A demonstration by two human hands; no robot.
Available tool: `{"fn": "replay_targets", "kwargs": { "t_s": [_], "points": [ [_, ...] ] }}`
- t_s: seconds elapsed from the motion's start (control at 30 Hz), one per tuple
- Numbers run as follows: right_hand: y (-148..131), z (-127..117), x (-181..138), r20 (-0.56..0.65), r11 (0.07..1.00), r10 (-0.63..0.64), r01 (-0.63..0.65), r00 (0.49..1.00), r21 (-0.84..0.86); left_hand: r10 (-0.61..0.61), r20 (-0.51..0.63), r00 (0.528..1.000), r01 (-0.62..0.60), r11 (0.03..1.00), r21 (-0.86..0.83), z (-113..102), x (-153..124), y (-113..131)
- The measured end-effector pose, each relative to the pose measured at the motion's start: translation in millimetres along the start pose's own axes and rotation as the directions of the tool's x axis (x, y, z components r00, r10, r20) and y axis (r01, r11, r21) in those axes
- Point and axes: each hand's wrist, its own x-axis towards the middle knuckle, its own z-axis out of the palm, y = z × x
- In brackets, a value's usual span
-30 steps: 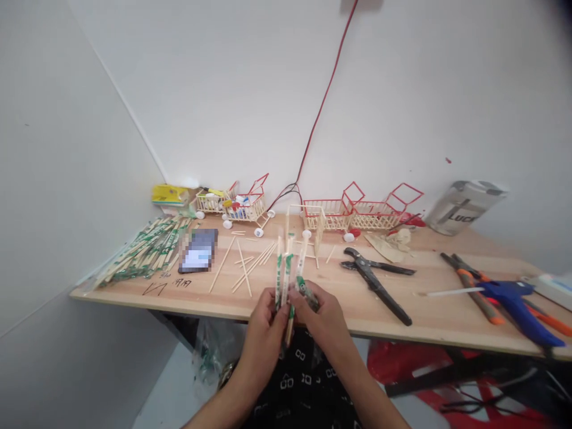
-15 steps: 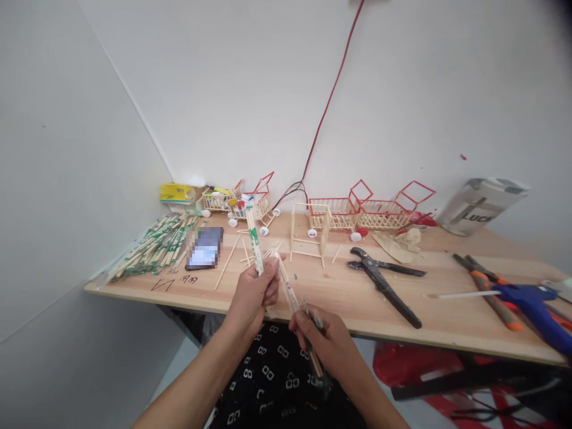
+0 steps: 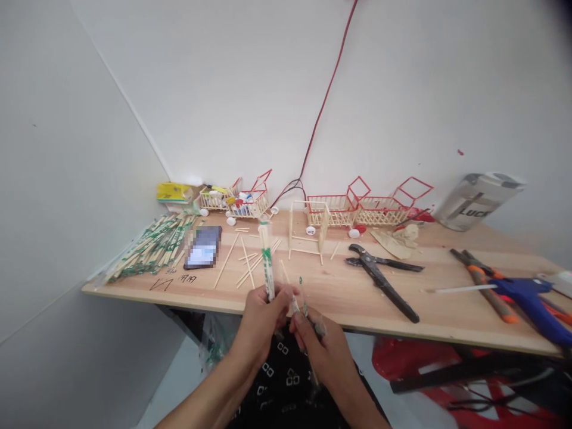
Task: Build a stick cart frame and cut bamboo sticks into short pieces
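Head view: two hands pinch wrapped chopsticks (image 3: 266, 256) at the front edge of a wooden table (image 3: 357, 310)

At far left, a pile of green-printed packets (image 3: 154, 247) lies on the table, with a yellow pack (image 3: 173, 192) behind it. A phone (image 3: 203, 247) lies to the pile's right. Behind the phone and further right stand two small filled stick carts (image 3: 250, 204); loose sticks (image 3: 245, 268) are scattered in front of them.

The left hand (image 3: 263, 313) has its fingers closed around the wrapped chopsticks, which point up and away. Its thumb and forefinger reach the upper end of a second packet (image 3: 295, 305), clamped lower down between the right hand's (image 3: 316, 341) thumb and fingers; blur hides that packet's exact contents.

Beyond the hands, a bare stick frame (image 3: 307, 238) stands upright. Right of it come red-rimmed carts (image 3: 330, 211), black-handled cutters (image 3: 382, 280), crumpled paper (image 3: 397, 241), a container (image 3: 478, 202) lettered LUCK, orange-handled pliers (image 3: 485, 289) and a blue glue gun (image 3: 527, 301).
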Motion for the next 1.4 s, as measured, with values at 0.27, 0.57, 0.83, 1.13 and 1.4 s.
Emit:
{"fn": "replay_targets", "kwargs": {
  "t_s": [0.27,0.57,0.83,1.13,1.4],
  "points": [
    [-3,-11,7,0.073,0.998,0.040,-0.044,0.997,0.050,-0.071,0.109,0.992,0.070,0.998,0.008,-5,-1,14],
    [-8,-19,3,0.203,0.998,0.052,-0.055,0.978,0.010,0.057,0.063,0.996,-0.057,0.998,-0.007,-20,20,46],
    [-1,-39,-10,0.329,0.987,0.162,-0.151,0.930,-0.060,0.280,-0.127,0.952,-0.279,0.960,0.024,-66,54,100],
    [6,-54,-6,0.290,0.969,0.146,-0.195,0.946,0.151,0.198,-0.159,0.967,-0.128,0.921,0.367,-102,124,138],
    [12,-48,-11,0.323,0.820,0.215,-0.350,0.922,0.454,0.146,-0.163,0.976,-0.034,0.837,0.546,-105,139,125]
  ]
}}
